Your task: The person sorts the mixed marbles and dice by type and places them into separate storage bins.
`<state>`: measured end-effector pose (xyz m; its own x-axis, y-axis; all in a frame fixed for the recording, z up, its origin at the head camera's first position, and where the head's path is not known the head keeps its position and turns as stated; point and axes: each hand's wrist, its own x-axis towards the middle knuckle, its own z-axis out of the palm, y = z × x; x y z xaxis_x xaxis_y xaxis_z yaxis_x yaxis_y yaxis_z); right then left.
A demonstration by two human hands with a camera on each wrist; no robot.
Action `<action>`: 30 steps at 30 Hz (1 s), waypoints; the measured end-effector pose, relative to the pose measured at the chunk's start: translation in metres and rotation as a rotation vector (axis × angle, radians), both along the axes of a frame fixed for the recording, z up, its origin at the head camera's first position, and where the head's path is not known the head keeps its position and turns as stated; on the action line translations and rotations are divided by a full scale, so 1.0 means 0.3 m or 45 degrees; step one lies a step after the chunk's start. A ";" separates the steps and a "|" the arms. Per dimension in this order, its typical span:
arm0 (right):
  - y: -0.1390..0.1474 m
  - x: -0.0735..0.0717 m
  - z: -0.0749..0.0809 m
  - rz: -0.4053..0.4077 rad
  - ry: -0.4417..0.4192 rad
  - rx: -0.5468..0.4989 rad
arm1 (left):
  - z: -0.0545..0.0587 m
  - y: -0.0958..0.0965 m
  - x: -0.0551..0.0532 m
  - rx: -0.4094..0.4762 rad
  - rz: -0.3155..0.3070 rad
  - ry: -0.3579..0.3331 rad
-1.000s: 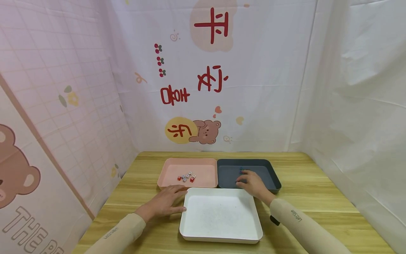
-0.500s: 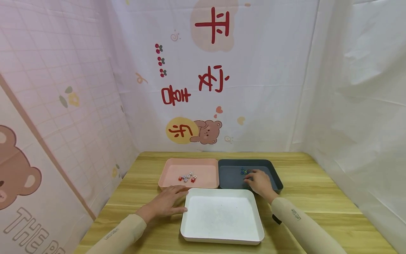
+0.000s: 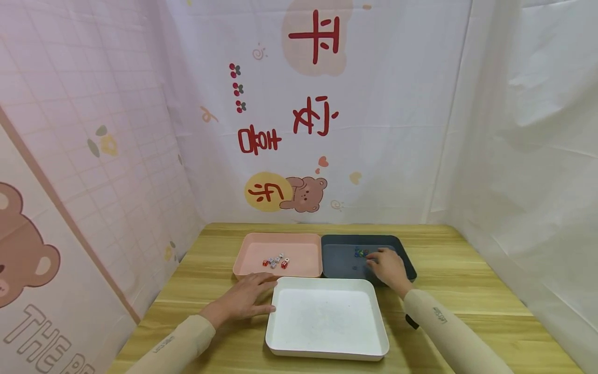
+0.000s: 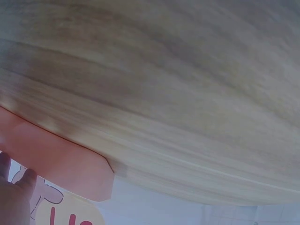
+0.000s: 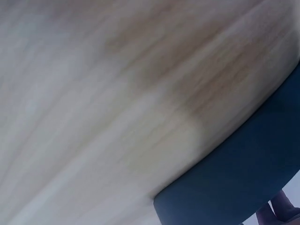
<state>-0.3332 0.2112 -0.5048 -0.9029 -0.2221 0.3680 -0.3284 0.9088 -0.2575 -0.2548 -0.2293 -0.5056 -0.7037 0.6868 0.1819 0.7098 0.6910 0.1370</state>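
My right hand [image 3: 389,267] reaches over the front right of the dark blue-grey tray [image 3: 329,265], thumb and forefinger slightly apart. Just left of its fingertips lies a cluster of small blue and green pieces [image 3: 361,253], too small to make out clearly. One more small dark piece [image 3: 354,268] lies nearer the tray's front. My left hand [image 3: 245,296] rests at the left rim of the white tray [image 3: 327,317], fingers loosely extended and holding nothing. In the wrist views, only a few fingers [image 4: 28,180] of the left and fingers [image 5: 281,206] of the right show.
A pink tray [image 3: 306,249] stands left of the dark one, with several red and whitish dice [image 3: 275,262] in it. All trays stand on a wood-grain table [image 3: 458,280]. Printed cloth [image 3: 388,130] hangs behind and on both sides.
My right hand has drawn back to the right from over the blue and green pieces, uncovering the cluster and the single piece in front. The left hand has stayed in place.
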 end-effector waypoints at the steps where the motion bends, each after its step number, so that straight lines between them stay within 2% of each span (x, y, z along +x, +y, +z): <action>1: 0.003 0.001 0.001 0.002 0.007 -0.003 | 0.000 -0.001 0.000 0.002 -0.003 0.000; 9: 0.024 0.011 0.007 0.035 -0.003 -0.020 | -0.009 -0.009 -0.001 -0.003 -0.003 0.019; 14: 0.056 0.015 0.012 0.010 -0.001 -0.014 | -0.008 0.011 -0.005 0.017 -0.017 0.012; 21: 0.089 0.024 0.011 0.007 -0.028 -0.016 | -0.003 0.041 -0.006 -0.009 -0.014 -0.010; 26: 0.102 0.038 0.017 0.026 0.019 0.008 | 0.017 0.054 -0.005 -0.031 0.027 -0.055; 28: 0.103 0.042 0.019 0.030 0.035 0.022 | 0.023 0.052 -0.006 0.011 0.056 -0.067; 30: 0.104 0.046 0.020 0.031 0.034 0.038 | 0.024 0.048 -0.015 0.074 0.096 -0.028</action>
